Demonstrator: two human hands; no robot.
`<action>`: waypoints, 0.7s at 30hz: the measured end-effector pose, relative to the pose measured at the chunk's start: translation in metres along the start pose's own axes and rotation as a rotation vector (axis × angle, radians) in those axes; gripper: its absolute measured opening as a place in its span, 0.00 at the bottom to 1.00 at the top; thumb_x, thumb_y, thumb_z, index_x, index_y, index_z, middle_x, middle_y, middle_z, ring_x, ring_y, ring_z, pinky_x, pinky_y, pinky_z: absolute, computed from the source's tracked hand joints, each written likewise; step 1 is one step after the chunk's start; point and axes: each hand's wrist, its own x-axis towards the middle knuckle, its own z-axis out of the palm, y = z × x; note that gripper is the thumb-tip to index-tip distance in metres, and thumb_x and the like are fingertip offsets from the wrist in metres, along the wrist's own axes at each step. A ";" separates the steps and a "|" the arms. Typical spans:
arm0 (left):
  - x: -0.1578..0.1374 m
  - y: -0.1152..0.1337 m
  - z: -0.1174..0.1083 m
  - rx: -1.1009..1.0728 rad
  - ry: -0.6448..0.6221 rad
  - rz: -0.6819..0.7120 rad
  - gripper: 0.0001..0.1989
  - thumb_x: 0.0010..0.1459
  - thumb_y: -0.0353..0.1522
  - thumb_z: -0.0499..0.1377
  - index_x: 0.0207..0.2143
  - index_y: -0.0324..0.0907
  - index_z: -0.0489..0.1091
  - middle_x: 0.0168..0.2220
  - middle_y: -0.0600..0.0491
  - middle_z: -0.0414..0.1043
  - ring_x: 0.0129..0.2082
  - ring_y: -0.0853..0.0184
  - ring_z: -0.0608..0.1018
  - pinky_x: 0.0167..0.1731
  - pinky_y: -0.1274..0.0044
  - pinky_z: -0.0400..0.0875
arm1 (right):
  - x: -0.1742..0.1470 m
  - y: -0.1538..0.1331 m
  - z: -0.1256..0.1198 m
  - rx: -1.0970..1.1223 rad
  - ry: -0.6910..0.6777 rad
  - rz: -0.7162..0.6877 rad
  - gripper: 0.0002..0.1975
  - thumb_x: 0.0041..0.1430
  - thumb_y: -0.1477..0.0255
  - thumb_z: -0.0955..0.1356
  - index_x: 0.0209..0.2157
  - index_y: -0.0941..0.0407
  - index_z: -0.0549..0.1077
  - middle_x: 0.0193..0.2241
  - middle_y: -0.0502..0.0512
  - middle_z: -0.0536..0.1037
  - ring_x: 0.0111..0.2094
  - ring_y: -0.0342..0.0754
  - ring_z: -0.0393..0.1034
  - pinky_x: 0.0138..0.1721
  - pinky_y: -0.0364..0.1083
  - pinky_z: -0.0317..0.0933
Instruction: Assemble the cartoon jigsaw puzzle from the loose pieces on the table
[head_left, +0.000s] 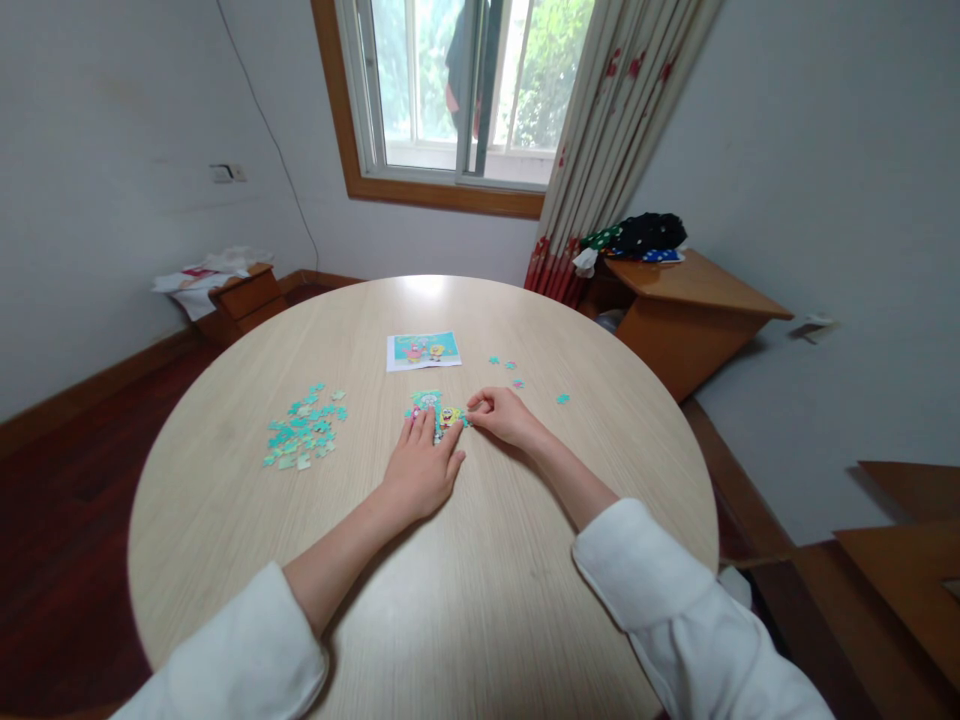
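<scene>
A partly joined jigsaw puzzle [429,398] with teal, pink and yellow parts lies mid-table. My left hand [422,468] rests flat on its near side, fingers spread, hiding some of it. At the puzzle's right edge, my right hand [504,413] has thumb and forefinger pinched on what looks like a small teal puzzle piece [466,421], mostly covered by the fingertips. Behind the puzzle is a picture card [424,350] showing a pink and a yellow cartoon figure on teal.
A heap of loose teal puzzle pieces [301,430] lies at the left of the round wooden table [465,620]. Several single pieces [518,384] are scattered to the right, one [563,399] farther out. Beyond stand a wooden cabinet [697,290] with cloths and a window.
</scene>
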 end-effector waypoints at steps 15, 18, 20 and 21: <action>0.001 0.001 -0.003 0.035 -0.045 -0.009 0.26 0.65 0.40 0.42 0.63 0.43 0.52 0.65 0.39 0.48 0.65 0.52 0.49 0.61 0.60 0.47 | -0.002 -0.005 -0.001 -0.032 0.031 0.040 0.06 0.46 0.75 0.70 0.29 0.60 0.72 0.18 0.46 0.71 0.23 0.40 0.64 0.27 0.40 0.55; 0.000 0.002 -0.005 0.026 -0.043 -0.011 0.26 0.65 0.40 0.43 0.63 0.43 0.53 0.65 0.40 0.48 0.65 0.52 0.49 0.61 0.60 0.47 | -0.001 -0.004 0.000 -0.025 0.041 0.033 0.05 0.45 0.75 0.70 0.28 0.60 0.72 0.19 0.47 0.72 0.23 0.40 0.65 0.28 0.40 0.56; 0.000 0.002 -0.006 0.024 -0.050 -0.016 0.26 0.65 0.40 0.43 0.63 0.43 0.53 0.65 0.40 0.48 0.65 0.52 0.49 0.61 0.60 0.47 | -0.001 -0.003 0.000 -0.023 0.044 0.030 0.05 0.45 0.75 0.71 0.28 0.60 0.72 0.19 0.47 0.72 0.23 0.40 0.65 0.28 0.40 0.57; 0.000 0.003 -0.006 0.024 -0.053 -0.018 0.26 0.65 0.39 0.43 0.63 0.43 0.53 0.65 0.39 0.47 0.65 0.52 0.49 0.61 0.60 0.47 | -0.001 -0.003 0.000 -0.024 0.045 0.032 0.05 0.45 0.75 0.71 0.27 0.60 0.72 0.19 0.47 0.72 0.23 0.40 0.65 0.27 0.40 0.56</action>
